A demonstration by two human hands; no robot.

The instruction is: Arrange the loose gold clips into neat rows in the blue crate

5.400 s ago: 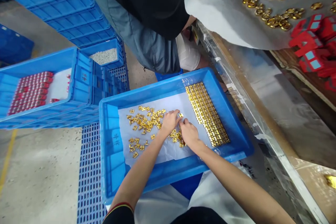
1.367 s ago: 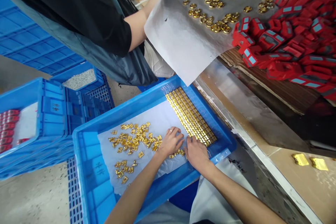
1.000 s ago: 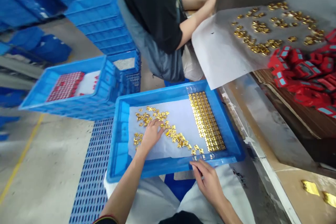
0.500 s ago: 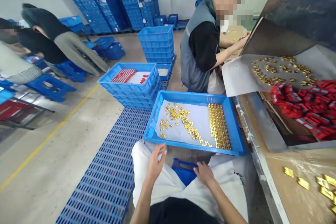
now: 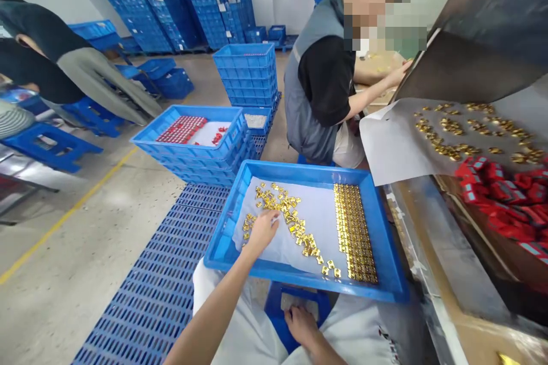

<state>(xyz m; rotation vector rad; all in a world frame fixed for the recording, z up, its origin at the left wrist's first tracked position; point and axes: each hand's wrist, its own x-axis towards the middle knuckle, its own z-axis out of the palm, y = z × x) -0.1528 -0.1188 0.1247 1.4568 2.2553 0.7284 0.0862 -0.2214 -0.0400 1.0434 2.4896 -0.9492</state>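
A blue tray (image 5: pixel 391 262) lined with white paper lies in front of me over my knees. Loose gold pieces (image 5: pixel 306 242) are scattered across its left and middle parts, and rows of gold pieces (image 5: pixel 355 231) stand packed at its right side. My left hand (image 5: pixel 262 232) is over the loose pieces, its fingers bent towards them; whether it holds one is too small to tell. Below the tray's near edge, my right hand (image 5: pixel 301 324) rests at the blue stool (image 5: pixel 274 308) between my legs, fingers curled, their tips partly hidden.
Stacked blue crates (image 5: pixel 192 154) with red pieces stand left on a slatted blue pallet (image 5: pixel 145 274). A seated person (image 5: pixel 319 85) works beyond the tray. At right, a bench (image 5: pixel 428 279) bears red pieces (image 5: pixel 505 194) and gold pieces on paper.
My left hand has moved from the tray's near edge up over the loose pieces. My right hand has moved down and left in view. The tray appears nearer and lower.
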